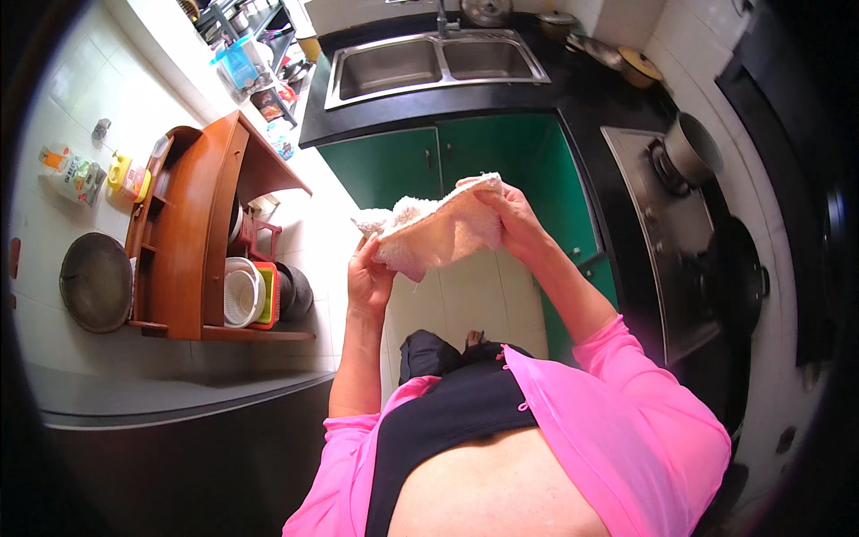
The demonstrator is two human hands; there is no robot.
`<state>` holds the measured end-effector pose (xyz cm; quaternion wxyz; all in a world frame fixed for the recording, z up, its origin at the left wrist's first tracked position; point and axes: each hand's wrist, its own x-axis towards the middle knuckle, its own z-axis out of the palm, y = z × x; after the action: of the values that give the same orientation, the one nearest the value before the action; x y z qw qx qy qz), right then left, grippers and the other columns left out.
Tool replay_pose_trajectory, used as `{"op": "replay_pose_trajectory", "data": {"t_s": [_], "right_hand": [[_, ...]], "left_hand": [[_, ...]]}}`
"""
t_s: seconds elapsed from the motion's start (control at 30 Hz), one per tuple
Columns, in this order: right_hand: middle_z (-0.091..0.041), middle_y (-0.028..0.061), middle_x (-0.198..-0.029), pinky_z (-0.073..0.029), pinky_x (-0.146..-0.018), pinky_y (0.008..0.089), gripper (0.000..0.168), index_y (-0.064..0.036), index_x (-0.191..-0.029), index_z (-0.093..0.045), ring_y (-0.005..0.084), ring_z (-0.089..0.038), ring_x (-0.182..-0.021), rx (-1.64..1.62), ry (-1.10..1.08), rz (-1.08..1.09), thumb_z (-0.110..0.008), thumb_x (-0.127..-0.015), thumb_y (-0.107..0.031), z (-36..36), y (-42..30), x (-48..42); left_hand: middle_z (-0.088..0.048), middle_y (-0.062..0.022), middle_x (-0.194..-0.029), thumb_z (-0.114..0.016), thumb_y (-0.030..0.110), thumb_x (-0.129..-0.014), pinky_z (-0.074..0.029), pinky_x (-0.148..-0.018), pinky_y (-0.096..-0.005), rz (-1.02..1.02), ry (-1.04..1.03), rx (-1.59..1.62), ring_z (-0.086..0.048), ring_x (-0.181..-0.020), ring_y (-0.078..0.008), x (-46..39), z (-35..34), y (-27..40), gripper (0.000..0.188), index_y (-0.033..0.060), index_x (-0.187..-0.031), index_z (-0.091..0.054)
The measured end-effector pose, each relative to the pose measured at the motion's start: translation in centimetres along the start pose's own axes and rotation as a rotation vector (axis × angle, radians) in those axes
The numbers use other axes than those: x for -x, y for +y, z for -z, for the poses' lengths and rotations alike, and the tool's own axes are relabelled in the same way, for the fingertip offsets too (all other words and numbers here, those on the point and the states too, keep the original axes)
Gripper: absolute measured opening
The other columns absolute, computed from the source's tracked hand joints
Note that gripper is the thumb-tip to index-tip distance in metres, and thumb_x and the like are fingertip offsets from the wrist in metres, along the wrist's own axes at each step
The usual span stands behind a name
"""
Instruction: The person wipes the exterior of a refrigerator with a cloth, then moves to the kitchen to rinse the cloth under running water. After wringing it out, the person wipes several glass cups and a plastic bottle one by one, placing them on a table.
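A pale terry cloth [436, 235] is stretched between my two hands, above the tiled floor and in front of the green cabinet doors. My left hand [371, 275] grips its left end, thumb on the near side. At the upper right corner, my right hand [513, 215] pinches the cloth, its fingers partly hidden behind the fabric. The right end sits higher than the left. A fold bunches up along the top edge, and the lower edge hangs loose with a short thread dangling.
Ahead, a double-bowl steel sink [389, 67] is set in a black countertop [570, 94]. To the right, a pot [694, 149] stands on the gas stove [644, 201]. At left are a wooden cabinet [191, 228], a white plastic basket [241, 295] and a crowded shelf rack [278, 80].
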<state>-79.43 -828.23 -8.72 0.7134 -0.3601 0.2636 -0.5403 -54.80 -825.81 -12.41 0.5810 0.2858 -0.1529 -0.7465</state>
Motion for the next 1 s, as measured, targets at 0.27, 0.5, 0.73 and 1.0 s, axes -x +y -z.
{"op": "replay_pose_trajectory", "data": {"t_s": [0.27,0.5,0.73,1.0], "right_hand": [[-0.060,0.0083,-0.091,-0.050,-0.073,0.0278,0.035,0.001,-0.106,-0.054,0.0149,-0.059,-0.082,-0.095,-0.079,-0.045,-0.060,-0.083,-0.025,-1.5,0.7,-20.3],[-0.061,0.0055,-0.089,-0.049,-0.067,0.0261,0.025,-0.001,-0.096,-0.058,0.0116,-0.058,-0.077,-0.124,-0.075,-0.031,-0.061,-0.082,-0.021,-7.2,5.3,-38.7],[-0.060,0.0024,-0.095,-0.046,-0.073,0.0271,0.026,-0.007,-0.104,-0.055,0.0104,-0.057,-0.084,0.072,0.149,-0.061,-0.058,-0.083,-0.022,0.1,4.7,-49.0],[-0.060,0.0045,-0.091,-0.045,-0.071,0.0278,0.037,-0.006,-0.112,-0.056,0.0142,-0.055,-0.082,0.787,0.596,0.164,-0.060,-0.079,-0.020,16.6,1.2,-65.8]], "left_hand": [[-0.046,-0.0104,-0.122,-0.051,0.021,-0.089,-0.038,-0.095,-0.0394,-0.025,-0.164,0.135,-0.047,-0.111,-0.0239,-16.8,0.8,7.1,0.046,0.0090,-0.128,-0.030],[-0.048,-0.0096,-0.115,-0.064,0.009,-0.076,-0.042,-0.091,-0.0350,0.026,-0.302,-0.024,-0.050,-0.105,-0.0221,-30.2,3.4,19.3,0.058,0.0052,-0.126,-0.034],[-0.056,-0.0128,-0.107,-0.053,0.010,-0.082,-0.043,-0.090,-0.0394,0.051,-0.122,0.147,-0.055,-0.100,-0.0257,-42.9,4.2,25.1,0.030,0.0041,-0.111,-0.050],[-0.060,-0.0080,-0.095,-0.060,0.011,-0.079,-0.048,-0.081,-0.0409,-0.055,0.129,0.107,-0.058,-0.088,-0.0240,-54.2,3.8,27.6,0.024,0.0082,-0.103,-0.055]]}}
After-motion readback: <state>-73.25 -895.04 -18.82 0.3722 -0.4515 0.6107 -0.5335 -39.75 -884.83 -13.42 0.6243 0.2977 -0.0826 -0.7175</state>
